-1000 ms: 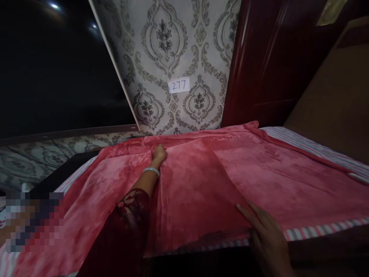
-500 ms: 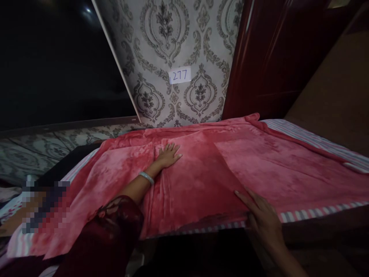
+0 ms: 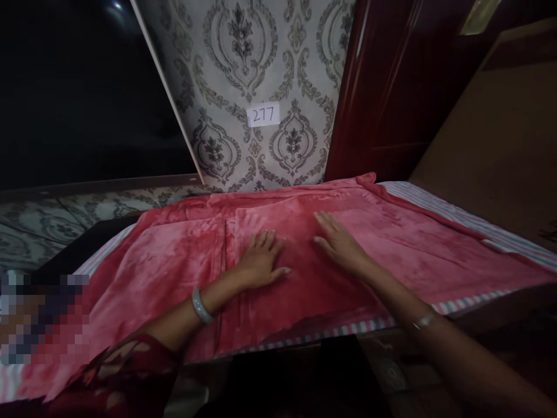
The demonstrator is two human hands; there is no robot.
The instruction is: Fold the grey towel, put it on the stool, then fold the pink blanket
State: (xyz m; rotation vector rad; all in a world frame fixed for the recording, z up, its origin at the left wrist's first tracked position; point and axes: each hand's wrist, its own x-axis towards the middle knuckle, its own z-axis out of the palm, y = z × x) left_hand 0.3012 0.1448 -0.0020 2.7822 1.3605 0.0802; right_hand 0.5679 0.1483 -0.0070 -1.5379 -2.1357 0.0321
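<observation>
A pink-red fleece blanket [image 3: 391, 249] lies spread over a bed with a striped sheet [image 3: 461, 302]. A folded panel of the blanket sits in the middle. My left hand [image 3: 263, 261] rests flat on that panel, fingers apart, with a pale bangle on the wrist. My right hand [image 3: 339, 241] lies flat beside it on the same panel, fingers spread. Neither hand grips the fabric.
Patterned grey wallpaper [image 3: 261, 64] with a small label reading 277 [image 3: 263, 114] rises behind the bed. A dark red wooden door [image 3: 391, 87] stands at the right. A dark window area fills the upper left. A blurred patch covers the lower left.
My right hand has moved from the blanket's near edge up to the middle of the folded panel. My left hand has slid back toward me and now lies flat beside the right one.
</observation>
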